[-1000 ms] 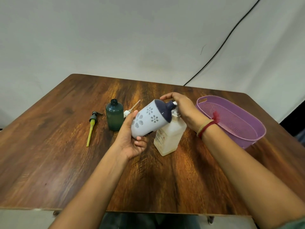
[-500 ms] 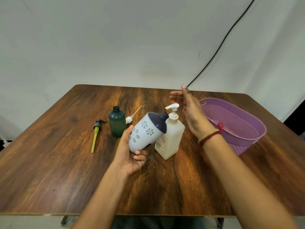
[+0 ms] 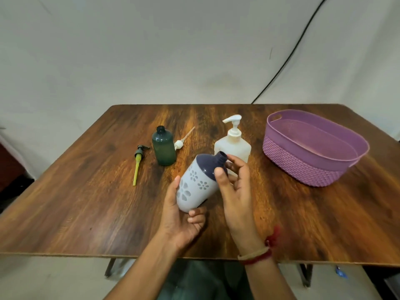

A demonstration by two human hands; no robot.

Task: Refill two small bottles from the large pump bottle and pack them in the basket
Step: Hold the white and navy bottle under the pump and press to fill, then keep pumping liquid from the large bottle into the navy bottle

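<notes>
My left hand grips the base of a grey flower-patterned small bottle with a dark blue top. It is tilted, its uncapped neck pointing up and right. My right hand holds the same bottle near its dark shoulder, thumb on it and fingers by the neck. The white large pump bottle stands upright just behind them. A green small bottle, uncapped, stands to the left. The purple basket sits at the right with nothing visible inside.
A dark-and-yellow pump head lies left of the green bottle. A white pump head with its tube lies just right of it. A black cable runs down the wall behind the wooden table.
My right hand left the large bottle's pump, lifted open, then came down onto the flowered bottle's shoulder. The bottle moved away from the pump spout and toward me.
</notes>
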